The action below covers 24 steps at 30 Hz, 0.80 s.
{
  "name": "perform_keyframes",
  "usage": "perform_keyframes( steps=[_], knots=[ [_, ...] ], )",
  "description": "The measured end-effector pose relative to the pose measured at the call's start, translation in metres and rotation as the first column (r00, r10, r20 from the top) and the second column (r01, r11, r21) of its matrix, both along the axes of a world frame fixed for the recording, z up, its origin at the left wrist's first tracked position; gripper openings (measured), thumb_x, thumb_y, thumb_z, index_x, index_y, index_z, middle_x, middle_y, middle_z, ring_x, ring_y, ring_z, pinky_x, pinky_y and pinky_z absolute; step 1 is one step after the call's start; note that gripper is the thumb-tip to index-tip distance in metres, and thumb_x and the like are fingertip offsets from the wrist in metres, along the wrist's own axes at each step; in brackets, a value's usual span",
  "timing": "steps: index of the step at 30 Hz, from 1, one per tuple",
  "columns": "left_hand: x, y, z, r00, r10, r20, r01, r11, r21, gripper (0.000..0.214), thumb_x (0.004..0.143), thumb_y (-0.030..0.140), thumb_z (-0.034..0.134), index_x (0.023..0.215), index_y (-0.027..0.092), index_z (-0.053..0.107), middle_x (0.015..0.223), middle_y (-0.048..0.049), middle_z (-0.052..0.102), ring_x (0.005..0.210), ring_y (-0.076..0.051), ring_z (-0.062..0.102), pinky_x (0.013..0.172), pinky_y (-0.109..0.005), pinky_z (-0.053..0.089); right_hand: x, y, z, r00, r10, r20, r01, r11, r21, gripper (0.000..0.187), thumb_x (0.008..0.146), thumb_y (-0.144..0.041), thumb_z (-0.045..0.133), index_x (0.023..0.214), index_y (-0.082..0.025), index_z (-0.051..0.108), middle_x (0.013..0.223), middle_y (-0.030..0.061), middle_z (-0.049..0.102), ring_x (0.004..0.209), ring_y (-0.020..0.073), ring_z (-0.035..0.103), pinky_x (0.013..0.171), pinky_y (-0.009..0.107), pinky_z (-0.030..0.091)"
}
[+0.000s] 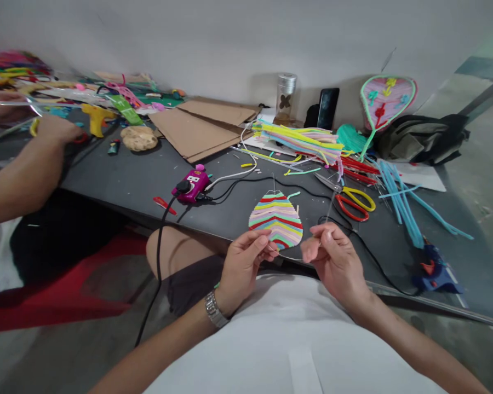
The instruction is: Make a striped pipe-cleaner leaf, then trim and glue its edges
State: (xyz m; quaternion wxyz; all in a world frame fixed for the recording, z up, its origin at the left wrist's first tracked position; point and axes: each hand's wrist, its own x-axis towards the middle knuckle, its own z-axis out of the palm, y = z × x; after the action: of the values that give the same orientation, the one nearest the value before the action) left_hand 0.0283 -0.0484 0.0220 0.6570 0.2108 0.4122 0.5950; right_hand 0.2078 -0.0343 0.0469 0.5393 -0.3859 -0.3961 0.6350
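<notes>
One striped leaf-shaped piece [276, 216] is laid near the front edge of the bench [119, 183], and a thin wire [288, 258] is stretched just in front of it. One pair of scissors [359, 203], with one yellow and one red handle, is placed beyond the hands. Two glue guns are counted: a blue glue gun [437, 273] at the right, a yellow glue gun [95, 119] at the left. One bottle [285, 96], one phone [327, 108] and one magenta power strip [196, 184] are set out. Four small knots are borne by one paddle shape [388, 98]. The blue stems [402, 202] are too overlapped to be counted.

A dark X-like mark is shown on the bottle; the power strip's small label cannot be read.

The wire is pinched at one end by the left hand [246, 257] and farther along by the right hand [339, 262], fingers narrowed on both. The striped piece is positioned between them, slightly beyond and nearer the left; whether it is touched by the left fingertips cannot be told.
</notes>
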Motion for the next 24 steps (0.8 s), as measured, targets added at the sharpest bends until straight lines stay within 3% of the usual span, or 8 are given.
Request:
perform_keyframes(
  steps=[4,7,12,20,24],
  knots=[
    [-0.006,0.003,0.004,0.992,0.063,-0.111,-0.049,0.991,0.127,0.028,0.074,0.038,0.087,0.09,0.017,0.078,0.067,-0.0005,0.071,0.062,-0.011,0.065,0.058,-0.021,0.048,-0.001,-0.006,-0.006,0.989,0.114,0.094,-0.112,0.993,-0.035,0.033,0.088,-0.054,0.072,0.095,-0.023,0.063,0.055,-0.0034,0.066,0.051,0.0152,0.058,0.058,0.029,0.044],
    [-0.011,0.005,0.006,0.983,0.072,-0.167,-0.047,0.988,0.15,0.027,0.078,0.042,0.083,0.088,0.017,0.078,0.07,-0.0006,0.07,0.059,-0.01,0.063,0.054,-0.021,0.046,0.002,-0.008,-0.009,0.97,0.185,0.16,-0.184,0.983,-0.025,0.028,0.092,-0.049,0.069,0.091,-0.022,0.066,0.064,0.0003,0.071,0.059,0.0151,0.06,0.063,0.029,0.044],
    [-0.019,0.006,0.005,0.981,0.073,-0.182,-0.045,0.987,0.155,0.025,0.078,0.038,0.083,0.092,0.017,0.079,0.065,0.0005,0.066,0.06,-0.011,0.062,0.053,-0.021,0.046,0.006,-0.004,-0.009,0.934,0.346,0.084,-0.35,0.936,0.033,0.03,0.088,-0.049,0.074,0.077,-0.021,0.072,0.071,0.0027,0.071,0.076,0.0174,0.062,0.076,0.031,0.046],
    [-0.028,0.012,0.014,0.986,0.064,-0.151,-0.048,0.993,0.11,0.026,0.071,0.039,0.088,0.081,0.017,0.079,0.067,-0.0014,0.067,0.06,-0.01,0.06,0.051,-0.019,0.045,0.004,-0.009,-0.019,0.846,0.531,-0.047,-0.526,0.817,-0.235,0.043,0.079,-0.055,0.081,0.069,-0.017,0.063,0.078,0.0003,0.064,0.052,0.0061,0.046,0.044,0.02,0.031],
    [-0.026,0.012,0.02,0.983,-0.027,-0.183,0.044,0.995,0.092,0.025,0.072,0.04,0.087,0.081,0.017,0.08,0.064,-0.0012,0.066,0.057,-0.011,0.058,0.052,-0.021,0.048,0.002,-0.01,-0.024,0.832,0.555,0.003,-0.527,0.792,-0.307,0.041,0.08,-0.053,0.08,0.071,-0.017,0.062,0.065,-0.0028,0.06,0.044,0.0061,0.049,0.038,0.018,0.036]
  ],
)
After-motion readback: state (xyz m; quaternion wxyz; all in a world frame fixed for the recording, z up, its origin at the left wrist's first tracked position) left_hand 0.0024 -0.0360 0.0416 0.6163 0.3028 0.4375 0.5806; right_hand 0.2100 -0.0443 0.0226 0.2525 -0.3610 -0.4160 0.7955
